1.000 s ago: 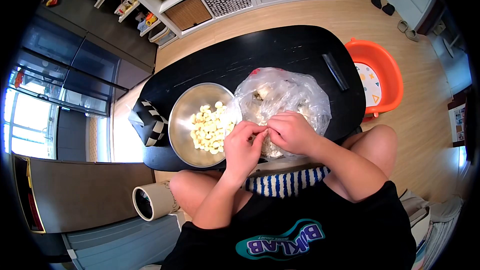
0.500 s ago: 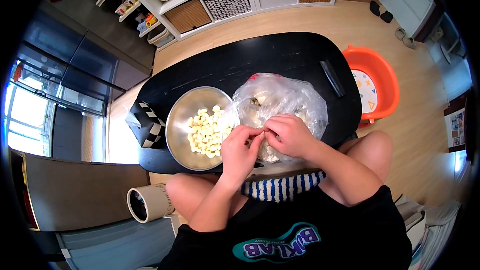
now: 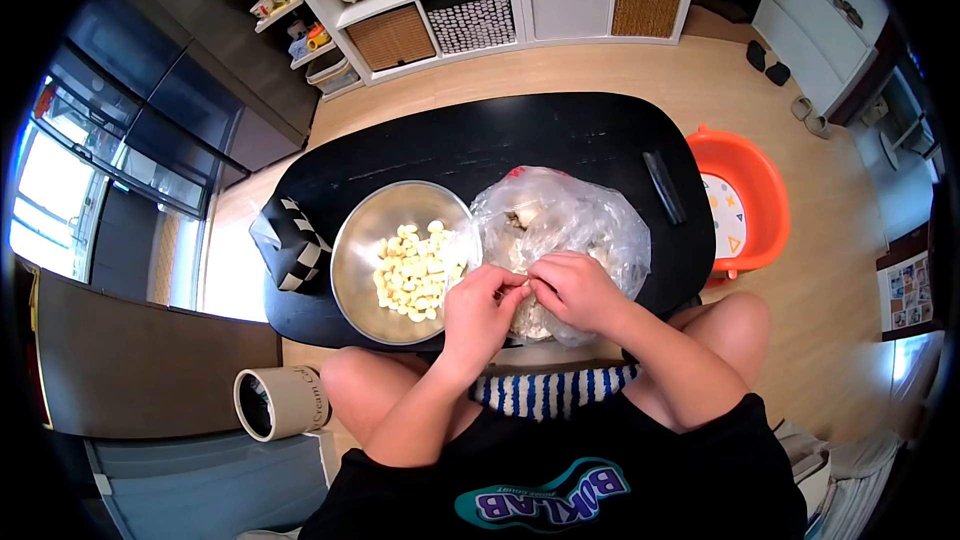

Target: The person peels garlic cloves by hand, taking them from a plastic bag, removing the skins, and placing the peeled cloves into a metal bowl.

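Garlic cloves (image 3: 412, 275) lie unchanged in the steel bowl (image 3: 354, 258), seemingly none added; I see left hand (image 3: 477, 312) and right hand (image 3: 577, 290) still pinching a small piece (image 3: 527, 286) together over the plastic bag (image 3: 575, 215)

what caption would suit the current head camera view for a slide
Left hand and right hand meet over a translucent plastic bag, beside a metal bowl of pale yellow pieces.

Single head-worn fisheye view, facing forward and down, black table (image 3: 490, 135) close below
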### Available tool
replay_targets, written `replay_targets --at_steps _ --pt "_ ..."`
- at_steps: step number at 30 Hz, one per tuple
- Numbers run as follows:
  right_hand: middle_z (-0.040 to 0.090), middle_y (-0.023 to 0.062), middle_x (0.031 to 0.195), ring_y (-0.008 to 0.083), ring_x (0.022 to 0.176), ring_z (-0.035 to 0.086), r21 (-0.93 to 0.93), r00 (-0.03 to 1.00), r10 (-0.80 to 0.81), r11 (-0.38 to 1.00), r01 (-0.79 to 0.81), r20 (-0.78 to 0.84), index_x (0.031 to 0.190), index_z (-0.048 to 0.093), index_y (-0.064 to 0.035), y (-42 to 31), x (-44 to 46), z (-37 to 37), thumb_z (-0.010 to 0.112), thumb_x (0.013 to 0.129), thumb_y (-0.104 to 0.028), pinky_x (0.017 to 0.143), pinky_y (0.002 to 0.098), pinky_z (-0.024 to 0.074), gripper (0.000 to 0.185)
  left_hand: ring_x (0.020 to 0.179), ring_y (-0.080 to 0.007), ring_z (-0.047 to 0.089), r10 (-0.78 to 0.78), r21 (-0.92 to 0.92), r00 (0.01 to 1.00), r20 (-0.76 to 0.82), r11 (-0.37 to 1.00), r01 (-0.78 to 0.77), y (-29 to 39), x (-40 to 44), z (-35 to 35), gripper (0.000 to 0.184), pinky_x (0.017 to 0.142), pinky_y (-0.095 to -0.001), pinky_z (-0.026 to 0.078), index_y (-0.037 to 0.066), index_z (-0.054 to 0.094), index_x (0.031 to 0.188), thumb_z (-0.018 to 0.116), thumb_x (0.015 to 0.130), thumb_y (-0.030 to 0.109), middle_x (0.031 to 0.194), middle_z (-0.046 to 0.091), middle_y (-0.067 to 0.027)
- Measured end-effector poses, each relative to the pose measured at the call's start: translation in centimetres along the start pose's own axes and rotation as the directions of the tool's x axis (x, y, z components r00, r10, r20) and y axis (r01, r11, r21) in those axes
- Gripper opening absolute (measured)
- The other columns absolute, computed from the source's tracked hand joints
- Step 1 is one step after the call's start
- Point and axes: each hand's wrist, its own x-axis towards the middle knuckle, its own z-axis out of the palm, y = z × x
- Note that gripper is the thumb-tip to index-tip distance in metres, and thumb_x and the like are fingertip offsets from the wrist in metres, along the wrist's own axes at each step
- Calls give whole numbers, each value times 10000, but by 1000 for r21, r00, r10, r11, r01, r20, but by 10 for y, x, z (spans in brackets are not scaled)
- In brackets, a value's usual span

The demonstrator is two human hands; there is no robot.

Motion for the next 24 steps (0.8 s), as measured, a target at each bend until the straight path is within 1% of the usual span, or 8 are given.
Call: replay_targets --at_steps 8,13,14,18,20,21,23,24 --pt "613 116 759 317 749 621 -21 1000 -7 1000 7 0 794 579 -38 0 0 2 645 812 -108 666 413 501 98 675 -205 678 -16 29 999 30 999 15 -1 0 -1 147 629 -304 533 5 718 867 810 771 67 782 689 -112" --pt "607 111 738 315 719 617 -52 1000 8 999 -8 -2 766 573 -44 0 -1 5 651 803 -119 648 412 496 114 673 -232 680 28 54 1000 4 998 -28 -4 -1 -1 151 622 -321 529 17 718 847 818 751 76 789 693 -111" --pt "587 131 709 324 671 599 -36 999 -24 999 22 -43 749 583 -24 1 0 7 664 770 -74 611 418 489 98 672 -244 679 49 64 999 4 997 -49 -4 -1 -1 149 619 -328 528 21 718 842 819 747 76 791 694 -111" --pt "586 134 705 323 669 599 -50 998 -42 998 40 -38 749 585 -23 -2 0 5 670 763 -74 606 415 487 100 687 -265 677 47 59 999 -19 997 -46 3 -2 -3 143 632 -341 529 23 722 832 818 736 70 800 692 -113" --pt "594 125 692 323 687 609 -58 1000 7 998 -9 -31 720 564 -36 -5 1 5 653 777 -96 643 421 494 122 710 -277 675 66 49 998 -20 997 -65 0 -2 -2 136 649 -351 531 21 725 818 815 725 60 802 688 -114" --pt "594 125 692 323 687 609 -60 1000 3 998 -5 -26 720 564 -36 -5 1 6 653 777 -96 643 421 494 122 710 -277 675 65 45 998 -25 997 -64 -2 -2 -1 136 649 -351 531 21 725 818 815 725 60 802 688 -114" --pt "594 132 686 333 673 606 -78 997 -2 997 -4 -78 700 562 -31 -6 0 9 649 765 -88 636 428 493 123 729 -277 677 84 48 996 -21 995 -83 -7 -3 2 136 661 -355 532 21 728 816 812 711 48 803 686 -116" --pt "594 132 686 333 673 606 -76 998 3 997 -8 -67 700 562 -31 -6 0 10 649 765 -88 636 428 493 123 729 -277 677 74 42 997 -21 996 -73 -9 -4 3 136 661 -355 532 21 728 816 812 711 48 803 686 -116"
